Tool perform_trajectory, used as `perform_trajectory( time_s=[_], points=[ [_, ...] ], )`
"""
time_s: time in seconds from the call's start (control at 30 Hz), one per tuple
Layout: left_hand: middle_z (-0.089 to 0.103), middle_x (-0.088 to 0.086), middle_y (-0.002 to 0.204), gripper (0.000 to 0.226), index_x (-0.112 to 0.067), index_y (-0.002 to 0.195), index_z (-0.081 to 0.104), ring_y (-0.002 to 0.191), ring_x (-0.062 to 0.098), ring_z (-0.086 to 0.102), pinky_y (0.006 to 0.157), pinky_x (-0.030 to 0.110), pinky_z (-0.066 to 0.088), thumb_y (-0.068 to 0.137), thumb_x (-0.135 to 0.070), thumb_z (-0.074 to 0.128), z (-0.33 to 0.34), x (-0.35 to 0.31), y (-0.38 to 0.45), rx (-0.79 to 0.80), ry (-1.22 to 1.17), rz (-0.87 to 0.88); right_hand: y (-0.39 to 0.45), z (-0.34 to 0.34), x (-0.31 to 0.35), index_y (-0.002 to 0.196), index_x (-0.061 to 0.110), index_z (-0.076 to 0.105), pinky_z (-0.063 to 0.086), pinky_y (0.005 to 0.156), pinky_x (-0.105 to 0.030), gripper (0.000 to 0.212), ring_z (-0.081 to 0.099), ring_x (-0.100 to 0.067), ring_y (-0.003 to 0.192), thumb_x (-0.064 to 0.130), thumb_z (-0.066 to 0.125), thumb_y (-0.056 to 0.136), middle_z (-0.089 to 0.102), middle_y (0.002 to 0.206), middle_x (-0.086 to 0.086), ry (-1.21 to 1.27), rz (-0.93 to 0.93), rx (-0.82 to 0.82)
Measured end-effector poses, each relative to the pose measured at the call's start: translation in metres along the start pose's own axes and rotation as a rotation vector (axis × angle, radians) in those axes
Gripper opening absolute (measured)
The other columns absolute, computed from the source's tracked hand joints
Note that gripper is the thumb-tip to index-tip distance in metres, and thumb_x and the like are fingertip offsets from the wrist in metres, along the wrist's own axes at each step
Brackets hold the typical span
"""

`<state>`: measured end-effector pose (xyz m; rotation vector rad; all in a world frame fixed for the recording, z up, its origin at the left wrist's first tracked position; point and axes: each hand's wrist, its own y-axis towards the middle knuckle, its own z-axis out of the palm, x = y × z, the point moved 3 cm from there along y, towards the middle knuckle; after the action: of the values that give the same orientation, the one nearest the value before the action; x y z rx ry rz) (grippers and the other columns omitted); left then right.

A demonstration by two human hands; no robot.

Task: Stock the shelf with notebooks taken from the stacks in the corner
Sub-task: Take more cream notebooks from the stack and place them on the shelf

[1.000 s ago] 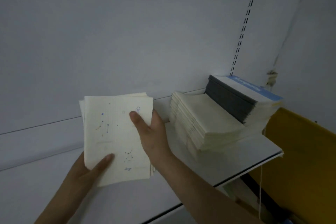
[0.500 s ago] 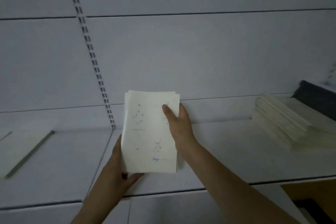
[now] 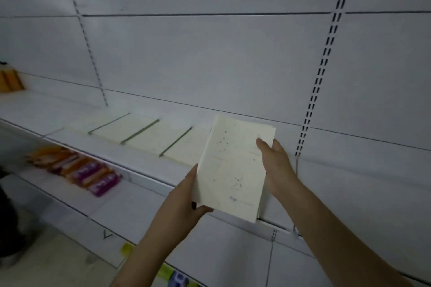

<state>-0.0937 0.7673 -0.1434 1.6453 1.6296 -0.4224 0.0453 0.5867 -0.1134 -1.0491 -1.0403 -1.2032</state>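
Observation:
I hold a small bundle of cream notebooks (image 3: 233, 168) with constellation dots on the top cover, just above the white shelf (image 3: 144, 165). My left hand (image 3: 186, 196) grips its lower left corner from underneath, thumb on the bottom edge. My right hand (image 3: 277, 165) grips the right edge, thumb on the cover. Three cream notebooks (image 3: 149, 134) with dark spines lie flat in a row on the shelf, just left of the bundle. The corner stacks are out of view.
Slotted uprights run up the white back wall at the left (image 3: 88, 49) and the right (image 3: 324, 72). A lower shelf holds orange and purple packs (image 3: 79, 170). An orange item (image 3: 10, 80) sits at the far left. Colourful items (image 3: 177, 277) show at the bottom edge.
My view has swung left along the shelf, away from the corner stacks, which have left the frame. The row of flat notebooks has come into view. Both hands still hold the bundle.

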Motion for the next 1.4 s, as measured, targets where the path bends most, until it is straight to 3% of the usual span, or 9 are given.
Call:
perform_trajectory(
  time_s=[0.23,0.43,0.57,0.77,0.97,1.1,1.23,1.3,1.4],
  points=[
    [0.051,-0.02,0.123,0.093,-0.051,0.145,0.012,0.089,-0.001,0.054,0.067,0.007,0.039,0.078,-0.04,0.076,-0.059,0.073,0.026,-0.065,0.199,-0.091,0.032,0.102,-0.023,0.12,0.015,0.059,0.055,0.086,-0.044,0.027,0.067,-0.026,0.097,0.022,0.061,0.093,0.069,0.112,-0.008,-0.005,0.052,0.102],
    [0.031,-0.018,0.147,0.112,-0.042,0.15,-0.003,0.116,0.005,0.047,0.094,0.026,0.051,0.073,-0.052,0.077,-0.108,0.139,0.076,0.002,0.21,-0.118,0.094,0.192,-0.045,0.112,0.013,0.061,0.053,0.069,-0.034,0.019,0.063,-0.026,0.084,0.016,0.059,0.094,0.066,0.099,-0.006,0.062,0.141,0.104],
    [0.037,-0.03,0.136,0.096,-0.06,0.138,0.01,0.112,-0.007,0.043,0.085,0.008,0.039,0.07,-0.058,0.076,-0.157,0.179,0.114,-0.05,0.178,-0.144,0.133,0.262,-0.053,0.115,0.011,0.06,0.052,0.087,-0.052,0.023,0.066,-0.034,0.095,0.019,0.057,0.094,0.067,0.106,-0.013,0.052,0.212,0.159],
    [0.051,-0.04,0.098,0.083,-0.062,0.13,0.026,0.088,-0.015,0.05,0.065,0.005,0.042,0.069,-0.049,0.081,-0.221,0.236,0.142,-0.181,0.147,-0.177,0.174,0.361,-0.068,0.099,0.012,0.058,0.05,0.062,-0.03,0.011,0.061,-0.022,0.072,0.008,0.049,0.095,0.064,0.086,-0.007,-0.024,0.263,0.303],
    [0.049,-0.036,0.111,0.084,-0.065,0.127,0.02,0.097,-0.014,0.048,0.072,0.006,0.044,0.071,-0.047,0.081,-0.282,0.316,0.161,-0.21,0.175,-0.219,0.191,0.454,-0.085,0.104,0.008,0.059,0.047,0.066,-0.032,0.015,0.061,-0.026,0.077,0.006,0.049,0.094,0.065,0.092,-0.012,0.005,0.292,0.334],
    [0.046,-0.032,0.12,0.091,-0.047,0.143,0.025,0.099,-0.014,0.048,0.078,0.006,0.04,0.068,-0.056,0.077,-0.331,0.375,0.186,-0.182,0.171,-0.247,0.204,0.508,-0.091,0.117,0.0,0.058,0.048,0.082,-0.04,0.026,0.061,-0.03,0.091,0.002,0.047,0.093,0.064,0.106,-0.018,0.082,0.304,0.291],
    [0.05,-0.021,0.126,0.099,-0.034,0.15,0.026,0.096,-0.001,0.053,0.081,0.01,0.042,0.067,-0.056,0.076,-0.377,0.414,0.222,-0.109,0.174,-0.201,0.217,0.552,-0.091,0.114,0.003,0.058,0.049,0.079,-0.037,0.023,0.061,-0.027,0.088,0.004,0.049,0.092,0.066,0.098,-0.014,0.074,0.28,0.249],
    [0.044,-0.018,0.14,0.102,-0.037,0.151,0.022,0.109,-0.001,0.047,0.095,0.013,0.039,0.067,-0.059,0.074,-0.394,0.434,0.239,-0.01,0.238,-0.166,0.219,0.566,-0.096,0.112,0.005,0.059,0.05,0.085,-0.038,0.023,0.061,-0.026,0.091,0.007,0.054,0.09,0.065,0.1,-0.012,0.015,0.327,0.235],
    [0.032,-0.015,0.152,0.11,-0.037,0.152,0.018,0.132,0.004,0.034,0.105,0.018,0.029,0.061,-0.069,0.071,-0.403,0.463,0.254,0.177,0.313,-0.159,0.22,0.576,-0.11,0.127,0.005,0.053,0.048,0.09,-0.037,0.049,0.057,-0.027,0.112,0.016,0.066,0.081,0.055,0.131,-0.013,-0.062,0.446,0.243]
  ],
)
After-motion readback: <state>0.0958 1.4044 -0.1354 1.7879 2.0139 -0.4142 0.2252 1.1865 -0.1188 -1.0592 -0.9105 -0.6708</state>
